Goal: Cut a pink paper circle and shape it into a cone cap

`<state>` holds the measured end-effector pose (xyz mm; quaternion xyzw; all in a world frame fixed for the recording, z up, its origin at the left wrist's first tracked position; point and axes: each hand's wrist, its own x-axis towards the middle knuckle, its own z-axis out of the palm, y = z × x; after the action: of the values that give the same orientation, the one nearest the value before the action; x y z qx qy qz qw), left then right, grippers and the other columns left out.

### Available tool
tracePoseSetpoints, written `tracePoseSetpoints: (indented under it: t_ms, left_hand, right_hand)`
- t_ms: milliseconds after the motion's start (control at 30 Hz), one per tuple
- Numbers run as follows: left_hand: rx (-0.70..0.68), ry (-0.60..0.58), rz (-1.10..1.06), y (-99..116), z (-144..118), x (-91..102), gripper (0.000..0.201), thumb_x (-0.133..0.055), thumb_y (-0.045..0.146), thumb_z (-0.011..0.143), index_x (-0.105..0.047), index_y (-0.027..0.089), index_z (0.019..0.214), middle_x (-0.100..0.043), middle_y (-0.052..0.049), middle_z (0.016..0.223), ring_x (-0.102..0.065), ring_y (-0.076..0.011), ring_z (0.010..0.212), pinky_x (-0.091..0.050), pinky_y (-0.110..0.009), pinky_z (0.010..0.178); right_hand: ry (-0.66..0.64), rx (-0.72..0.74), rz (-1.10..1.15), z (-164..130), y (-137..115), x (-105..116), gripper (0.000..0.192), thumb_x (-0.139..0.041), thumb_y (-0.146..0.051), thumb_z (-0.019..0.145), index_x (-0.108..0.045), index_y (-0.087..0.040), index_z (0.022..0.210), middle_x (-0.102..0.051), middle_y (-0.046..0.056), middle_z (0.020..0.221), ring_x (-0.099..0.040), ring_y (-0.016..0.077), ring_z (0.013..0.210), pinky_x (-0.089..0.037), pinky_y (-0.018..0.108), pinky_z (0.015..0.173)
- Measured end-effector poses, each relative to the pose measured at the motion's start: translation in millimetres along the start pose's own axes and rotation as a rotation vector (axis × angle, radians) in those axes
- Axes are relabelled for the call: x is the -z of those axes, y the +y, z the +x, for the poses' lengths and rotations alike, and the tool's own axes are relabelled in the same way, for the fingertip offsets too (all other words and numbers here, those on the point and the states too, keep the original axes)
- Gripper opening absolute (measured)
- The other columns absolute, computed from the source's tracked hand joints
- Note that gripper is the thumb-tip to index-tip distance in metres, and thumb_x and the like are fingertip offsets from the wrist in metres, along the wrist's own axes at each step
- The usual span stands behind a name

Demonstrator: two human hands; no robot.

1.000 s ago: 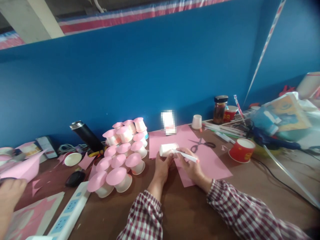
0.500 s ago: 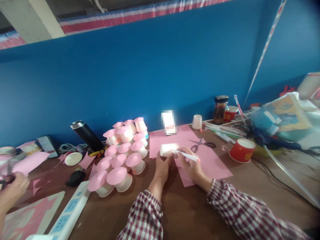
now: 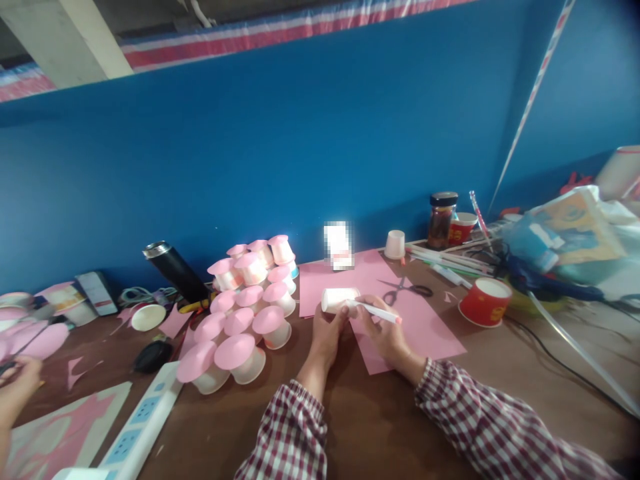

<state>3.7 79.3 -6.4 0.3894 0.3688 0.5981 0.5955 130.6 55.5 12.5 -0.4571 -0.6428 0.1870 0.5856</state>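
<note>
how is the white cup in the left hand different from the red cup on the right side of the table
The white cup lies on its side in the air, held in the left hand; the red cup stands upright on the table, untouched. The white cup is plain and looks slimmer; the red cup is wider and carries yellow print. The right hand puts a marker to the white cup, while nothing touches the red cup. Both are small cups.

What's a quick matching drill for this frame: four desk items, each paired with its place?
1 small white paper cup
2 white marker pen
3 black-handled scissors
4 red paper cup

a on the pink paper sheet, untouched
b in the right hand
c on bare table, right of the sheet
d on its side in the left hand

Pairs: 1-d, 2-b, 3-a, 4-c
</note>
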Motion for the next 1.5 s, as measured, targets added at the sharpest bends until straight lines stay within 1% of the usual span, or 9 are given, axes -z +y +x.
tracePoseSetpoints:
  t_ms: [267,500,667,867,1000,1133,1333,1500]
  left_hand:
    - [-0.003,-0.01,0.003,1.3,-0.3,-0.5,0.046,-0.072,0.032,0.07,-0.054,0.015,0.109,-0.064,-0.013,0.108,-0.062,-0.0235,0.098,-0.046,-0.042,0.09]
    - [0.001,0.009,0.006,0.2,0.4,-0.4,0.05,-0.074,0.032,0.067,-0.054,0.015,0.11,-0.065,-0.013,0.108,-0.062,-0.0233,0.098,-0.046,-0.04,0.089]
    - [0.003,0.048,0.021,-2.3,0.9,1.6,0.053,-0.076,0.033,0.064,-0.055,0.015,0.109,-0.066,-0.013,0.104,-0.062,-0.0244,0.098,-0.045,-0.04,0.09]
    - [-0.008,0.048,0.037,-4.0,1.6,2.5,0.055,-0.077,0.034,0.062,-0.056,0.015,0.11,-0.067,-0.012,0.102,-0.062,-0.0246,0.096,-0.045,-0.041,0.089]
    - [-0.013,0.058,0.053,-5.4,2.7,3.3,0.057,-0.077,0.035,0.062,-0.055,0.014,0.11,-0.066,-0.013,0.101,-0.062,-0.0244,0.095,-0.045,-0.04,0.089]
    - [-0.012,0.068,0.069,-5.7,3.0,4.0,0.057,-0.077,0.036,0.062,-0.055,0.014,0.111,-0.066,-0.013,0.1,-0.062,-0.0243,0.094,-0.045,-0.04,0.088]
    - [-0.023,0.078,0.099,-5.2,2.8,3.6,0.058,-0.076,0.038,0.063,-0.055,0.013,0.111,-0.066,-0.013,0.1,-0.062,-0.0241,0.092,-0.045,-0.039,0.086]
    - [-0.028,0.067,0.111,-5.6,2.9,4.8,0.058,-0.075,0.039,0.063,-0.055,0.014,0.112,-0.066,-0.013,0.099,-0.063,-0.0238,0.09,-0.047,-0.038,0.083]
  right_hand:
    - [-0.014,-0.003,-0.003,0.5,-0.2,0.3,0.015,-0.049,-0.028,0.087,-0.06,-0.019,0.094,-0.066,0.005,0.083,-0.062,0.0158,0.069,-0.05,0.025,0.058]
    - [-0.003,0.0,-0.015,-0.1,3.9,-0.6,0.017,-0.049,-0.029,0.087,-0.06,-0.019,0.096,-0.067,0.005,0.085,-0.062,0.0159,0.069,-0.05,0.025,0.058]
    - [0.001,-0.014,-0.011,-0.4,4.6,-1.3,0.016,-0.049,-0.028,0.087,-0.06,-0.02,0.096,-0.067,0.005,0.086,-0.062,0.016,0.071,-0.05,0.024,0.056]
    - [-0.013,-0.014,0.0,0.7,1.8,-0.3,0.014,-0.05,-0.025,0.086,-0.059,-0.02,0.095,-0.066,0.005,0.085,-0.061,0.0162,0.072,-0.049,0.024,0.057]
    - [-0.027,-0.038,0.01,1.0,1.6,-0.2,0.015,-0.049,-0.025,0.087,-0.06,-0.02,0.095,-0.065,0.004,0.083,-0.06,0.015,0.069,-0.048,0.023,0.055]
    - [-0.033,-0.054,0.012,0.9,2.8,-0.4,0.015,-0.05,-0.026,0.087,-0.061,-0.019,0.094,-0.065,0.005,0.085,-0.06,0.0155,0.07,-0.047,0.023,0.055]
    - [-0.049,-0.061,0.015,1.6,-0.8,0.6,0.015,-0.049,-0.026,0.087,-0.061,-0.018,0.092,-0.063,0.003,0.077,-0.058,0.0141,0.065,-0.046,0.022,0.055]
    - [-0.04,-0.068,0.003,1.1,-0.9,-0.2,0.016,-0.049,-0.026,0.087,-0.061,-0.018,0.092,-0.063,0.003,0.078,-0.058,0.0141,0.066,-0.046,0.022,0.054]
